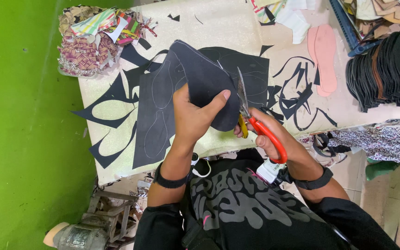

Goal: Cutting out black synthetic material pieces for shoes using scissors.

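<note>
My left hand (191,115) grips a black sheet of material (195,78) marked with pale sole-shaped outlines, lifting its rounded edge off the table. My right hand (268,134) holds scissors (251,115) with red and yellow handles. Their blades point away from me along the sheet's right edge, just beside my left thumb. A dark band sits on each wrist.
The pale worktable (218,28) carries black offcut strips (297,97), a pink sole template (324,58), a pile of patterned fabric scraps (96,39) at far left and a stack of dark cut soles (385,69) at right. A green wall (19,115) lies left.
</note>
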